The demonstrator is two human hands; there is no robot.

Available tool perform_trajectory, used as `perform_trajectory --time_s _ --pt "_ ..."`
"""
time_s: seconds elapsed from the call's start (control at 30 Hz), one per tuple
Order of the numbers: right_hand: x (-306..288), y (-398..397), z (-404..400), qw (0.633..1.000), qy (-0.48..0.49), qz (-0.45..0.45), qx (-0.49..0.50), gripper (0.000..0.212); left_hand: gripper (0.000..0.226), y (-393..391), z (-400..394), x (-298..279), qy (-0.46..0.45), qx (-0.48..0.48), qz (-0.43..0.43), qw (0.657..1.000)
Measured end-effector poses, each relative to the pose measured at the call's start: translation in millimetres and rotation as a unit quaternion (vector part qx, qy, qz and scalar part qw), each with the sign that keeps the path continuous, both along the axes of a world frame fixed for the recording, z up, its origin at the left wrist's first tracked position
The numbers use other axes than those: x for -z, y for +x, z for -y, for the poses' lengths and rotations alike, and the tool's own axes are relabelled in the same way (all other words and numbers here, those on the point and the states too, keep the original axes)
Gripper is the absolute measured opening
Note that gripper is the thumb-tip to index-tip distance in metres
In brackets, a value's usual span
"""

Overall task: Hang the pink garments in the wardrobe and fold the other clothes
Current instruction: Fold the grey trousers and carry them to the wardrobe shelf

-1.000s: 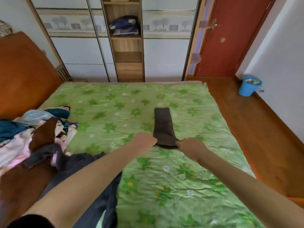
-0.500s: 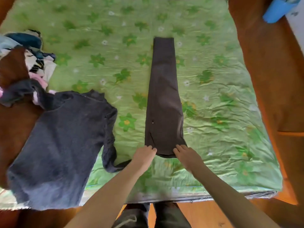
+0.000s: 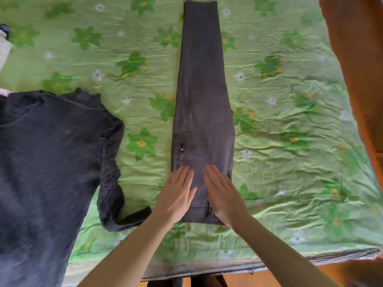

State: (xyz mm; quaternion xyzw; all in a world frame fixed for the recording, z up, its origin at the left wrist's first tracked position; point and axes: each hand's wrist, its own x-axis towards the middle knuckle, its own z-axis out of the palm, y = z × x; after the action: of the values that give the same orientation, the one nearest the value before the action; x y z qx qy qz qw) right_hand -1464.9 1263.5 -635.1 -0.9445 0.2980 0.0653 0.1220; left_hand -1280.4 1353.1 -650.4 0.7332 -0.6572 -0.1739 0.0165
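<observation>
Grey trousers (image 3: 202, 96) lie folded lengthwise down the middle of the bed (image 3: 290, 121), legs stacked, waist end nearest the person. The left hand (image 3: 177, 195) and right hand (image 3: 222, 195) rest flat on the waist end, palms down, fingers straight and held together, gripping nothing. A small label (image 3: 182, 147) shows near the trousers' left edge. A dark sweater (image 3: 47, 162) is spread at the left, one sleeve curling toward the trousers, apparently stopping just short of them.
</observation>
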Motion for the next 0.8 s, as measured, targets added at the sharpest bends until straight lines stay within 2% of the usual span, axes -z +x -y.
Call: perform_trajectory --time_s 0.13,0.33,0.5,0.67,0.73,0.8 --pt "39 23 20 0.998 -0.049 0.026 0.015 0.059 0.061 -1 29 36 -0.053 -0.011 0.012 0.998" --pt "103 -17 34 0.999 -0.026 -0.023 0.014 0.069 0.066 8 10 96 -0.070 0.032 -0.015 0.997" --pt "111 -36 41 0.999 -0.036 -0.001 -0.039 0.068 0.063 22 -2 104 -0.102 0.073 -0.041 0.991" --pt "103 -65 67 0.980 -0.072 -0.025 -0.183 0.064 0.076 63 -12 94 -0.076 0.243 -0.008 0.967" --pt "98 -77 79 0.969 -0.075 -0.030 -0.233 0.073 0.087 80 -16 90 -0.052 0.308 0.007 0.950" --pt "94 -85 90 0.958 -0.077 -0.057 -0.271 0.093 0.095 90 -17 88 -0.038 0.340 0.018 0.940"
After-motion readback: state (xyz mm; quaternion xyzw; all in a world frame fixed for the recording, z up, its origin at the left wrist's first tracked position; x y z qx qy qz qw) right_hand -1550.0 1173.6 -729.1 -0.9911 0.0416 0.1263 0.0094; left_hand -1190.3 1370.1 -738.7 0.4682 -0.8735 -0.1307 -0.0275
